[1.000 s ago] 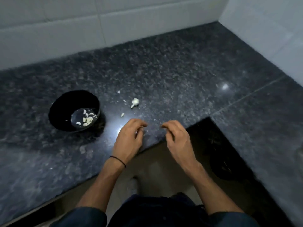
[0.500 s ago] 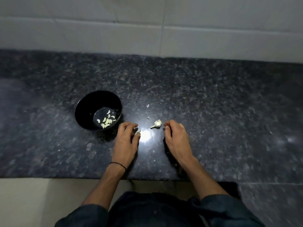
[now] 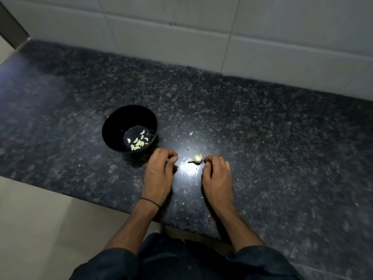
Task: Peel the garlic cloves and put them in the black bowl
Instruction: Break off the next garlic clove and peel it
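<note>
A wall of large pale grey-white tiles [image 3: 181, 37] with thin grout lines runs along the back of the scene. Below it lies the dark, speckled, polished granite table [image 3: 262, 138], with a bright glare of light on it between the hands. At lower left a plain beige floor [image 3: 40, 219] shows past the table's front edge. No writing or label can be read anywhere.

The round glossy black bowl [image 3: 113, 128] stands on the table left of centre, holding a small heap of pale peeled garlic cloves [image 3: 138, 142] at its bottom.

The left hand [image 3: 159, 174], with a thin black band [image 3: 150, 202] at the wrist, rests on the table just beside the bowl, fingers curled in; whether it pinches anything I cannot tell. The right hand [image 3: 217, 176] rests opposite, fingers curled, grasping nothing visible.

A small whitish unpeeled garlic piece with a stem [image 3: 196, 158] lies on the table just beside the right hand's fingertips [image 3: 206, 159]. Tiny flecks of papery skin [image 3: 191, 133] are scattered nearby.
</note>
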